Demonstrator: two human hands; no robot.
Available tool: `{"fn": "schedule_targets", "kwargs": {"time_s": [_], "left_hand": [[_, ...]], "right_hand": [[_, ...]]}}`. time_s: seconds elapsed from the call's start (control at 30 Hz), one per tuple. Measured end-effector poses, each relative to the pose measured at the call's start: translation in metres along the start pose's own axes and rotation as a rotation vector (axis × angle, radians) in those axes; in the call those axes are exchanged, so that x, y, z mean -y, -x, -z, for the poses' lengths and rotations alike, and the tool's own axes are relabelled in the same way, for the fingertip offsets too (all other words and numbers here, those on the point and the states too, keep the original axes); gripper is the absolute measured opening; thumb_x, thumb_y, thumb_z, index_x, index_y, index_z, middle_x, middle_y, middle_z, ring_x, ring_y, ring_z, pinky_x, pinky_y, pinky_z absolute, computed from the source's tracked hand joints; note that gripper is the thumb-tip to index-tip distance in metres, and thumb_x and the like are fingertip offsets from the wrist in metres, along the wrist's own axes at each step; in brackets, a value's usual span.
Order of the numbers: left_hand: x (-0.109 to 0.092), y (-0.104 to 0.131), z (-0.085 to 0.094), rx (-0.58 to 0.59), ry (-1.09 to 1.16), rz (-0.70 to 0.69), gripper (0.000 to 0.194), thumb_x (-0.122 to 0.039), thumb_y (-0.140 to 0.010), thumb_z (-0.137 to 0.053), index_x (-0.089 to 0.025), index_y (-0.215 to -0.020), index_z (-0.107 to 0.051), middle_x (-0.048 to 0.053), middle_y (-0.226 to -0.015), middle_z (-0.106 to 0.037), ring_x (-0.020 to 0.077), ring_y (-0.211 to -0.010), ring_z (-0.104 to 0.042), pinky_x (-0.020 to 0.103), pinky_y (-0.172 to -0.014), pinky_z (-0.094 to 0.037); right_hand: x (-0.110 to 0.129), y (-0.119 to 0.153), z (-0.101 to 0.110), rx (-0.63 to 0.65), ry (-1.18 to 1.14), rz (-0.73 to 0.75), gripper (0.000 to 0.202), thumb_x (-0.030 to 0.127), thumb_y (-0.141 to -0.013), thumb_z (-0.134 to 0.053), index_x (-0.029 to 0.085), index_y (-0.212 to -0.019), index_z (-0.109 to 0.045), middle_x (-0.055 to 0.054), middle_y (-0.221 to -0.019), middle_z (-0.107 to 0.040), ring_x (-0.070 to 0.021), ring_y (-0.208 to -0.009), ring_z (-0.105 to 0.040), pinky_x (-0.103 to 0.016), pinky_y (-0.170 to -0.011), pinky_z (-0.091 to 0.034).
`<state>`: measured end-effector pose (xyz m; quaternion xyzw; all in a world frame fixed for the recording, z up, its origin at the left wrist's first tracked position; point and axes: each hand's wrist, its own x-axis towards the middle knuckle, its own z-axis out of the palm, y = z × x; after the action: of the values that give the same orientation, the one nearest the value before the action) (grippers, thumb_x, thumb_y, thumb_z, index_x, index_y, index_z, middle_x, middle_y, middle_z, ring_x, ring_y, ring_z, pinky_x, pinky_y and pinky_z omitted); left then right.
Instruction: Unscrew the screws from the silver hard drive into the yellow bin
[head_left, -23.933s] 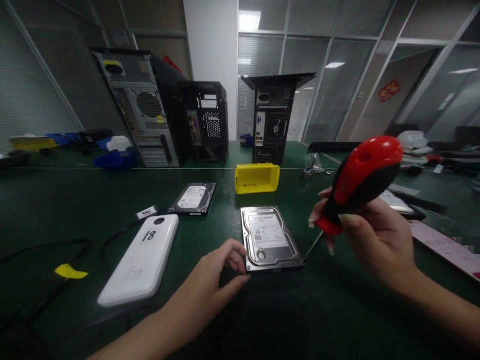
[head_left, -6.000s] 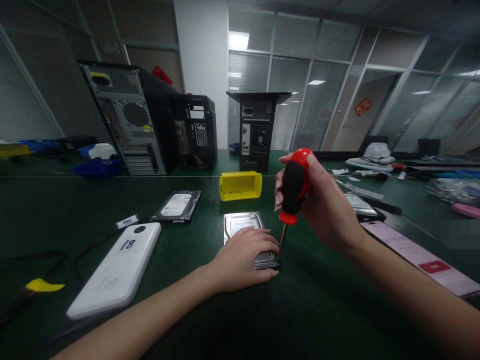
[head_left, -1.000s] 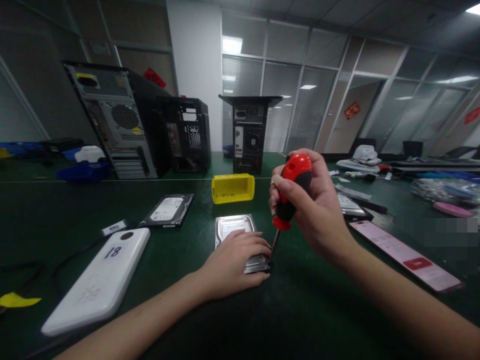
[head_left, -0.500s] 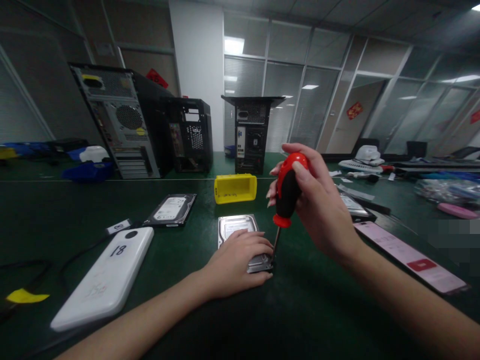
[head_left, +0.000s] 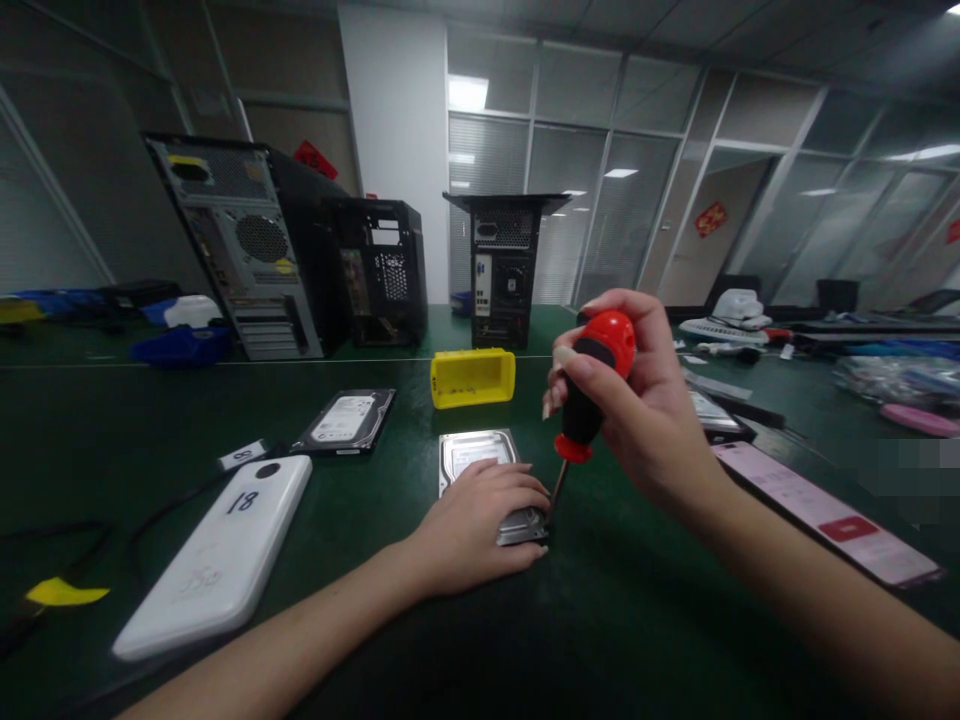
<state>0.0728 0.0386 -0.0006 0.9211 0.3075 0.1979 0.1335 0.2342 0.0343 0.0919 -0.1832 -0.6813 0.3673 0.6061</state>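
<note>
A silver hard drive point(head_left: 476, 446) lies on the green table, its lower part covered by my left hand point(head_left: 480, 518). The fingers of that hand are wrapped over the drive and press it down. In my right hand point(head_left: 637, 400) is a screwdriver point(head_left: 586, 405) with a red and black handle, tilted, its shaft pointing down to the drive's right corner. The tip is too dark to make out exactly. Just beyond the drive stands a yellow bin point(head_left: 472, 380) with small dark bits inside.
Left are a black hard drive point(head_left: 346, 420) and a white power bank point(head_left: 217, 560) with a cable. Right are a phone point(head_left: 832, 520) and another drive point(head_left: 716, 418). Computer cases point(head_left: 262, 240) stand at the back, beside a blue bin point(head_left: 182, 345).
My right hand has turned the screwdriver handle and shifted slightly right, tilting it more. My left hand stays on the drive. The whole view has shifted a little.
</note>
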Motion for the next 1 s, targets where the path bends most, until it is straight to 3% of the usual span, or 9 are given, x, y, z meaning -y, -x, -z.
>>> {"fn": "schedule_targets", "kwargs": {"time_s": [0.17, 0.27, 0.63, 0.83, 1.0], "left_hand": [[-0.0001, 0.0002, 0.0012, 0.000, -0.002, 0.002, 0.031, -0.032, -0.081, -0.069, -0.025, -0.109, -0.060, -0.001, -0.121, -0.062, 0.0239, -0.124, -0.047, 0.042, -0.109, -0.027], [-0.0001, 0.0004, 0.0010, -0.002, 0.002, -0.002, 0.031, -0.032, -0.080, -0.069, -0.026, -0.110, -0.060, -0.001, -0.121, -0.062, 0.0237, -0.125, -0.046, 0.042, -0.109, -0.027], [0.0032, 0.0000, -0.0022, -0.006, -0.004, -0.005, 0.031, -0.033, -0.081, -0.069, -0.026, -0.109, -0.060, -0.003, -0.122, -0.061, 0.0224, -0.126, -0.046, 0.040, -0.109, -0.026], [0.0024, 0.0008, -0.0019, -0.008, -0.005, -0.003, 0.031, -0.034, -0.080, -0.069, -0.026, -0.109, -0.060, -0.002, -0.123, -0.061, 0.0232, -0.124, -0.047, 0.042, -0.109, -0.026], [0.0016, 0.0010, -0.0012, -0.002, 0.002, 0.003, 0.033, -0.033, -0.080, -0.069, -0.027, -0.111, -0.059, -0.002, -0.123, -0.061, 0.0233, -0.124, -0.047, 0.043, -0.108, -0.026]], "right_hand": [[0.0043, 0.0025, -0.0013, 0.027, -0.048, -0.049, 0.027, 0.041, -0.091, -0.048, 0.036, -0.117, -0.049, 0.001, -0.084, -0.054, -0.0127, -0.063, -0.055, -0.031, -0.059, -0.054], [0.0052, 0.0031, -0.0009, 0.058, -0.131, -0.078, 0.028, 0.042, -0.095, -0.037, 0.032, -0.116, -0.053, -0.001, -0.086, -0.055, -0.0134, -0.067, -0.056, -0.032, -0.064, -0.055], [0.0011, -0.0023, 0.0014, -0.038, -0.088, -0.074, 0.015, 0.036, -0.088, -0.054, 0.026, -0.099, -0.050, 0.001, -0.088, -0.057, -0.0114, -0.071, -0.060, -0.025, -0.064, -0.055], [0.0023, 0.0002, -0.0012, 0.024, -0.092, -0.045, 0.021, 0.034, -0.085, -0.061, 0.029, -0.100, -0.046, 0.004, -0.077, -0.054, -0.0091, -0.060, -0.054, -0.024, -0.057, -0.052], [0.0058, 0.0023, -0.0024, 0.056, -0.118, -0.038, 0.020, 0.041, -0.094, -0.041, 0.029, -0.107, -0.051, 0.001, -0.077, -0.053, -0.0115, -0.060, -0.053, -0.026, -0.054, -0.048]]}}
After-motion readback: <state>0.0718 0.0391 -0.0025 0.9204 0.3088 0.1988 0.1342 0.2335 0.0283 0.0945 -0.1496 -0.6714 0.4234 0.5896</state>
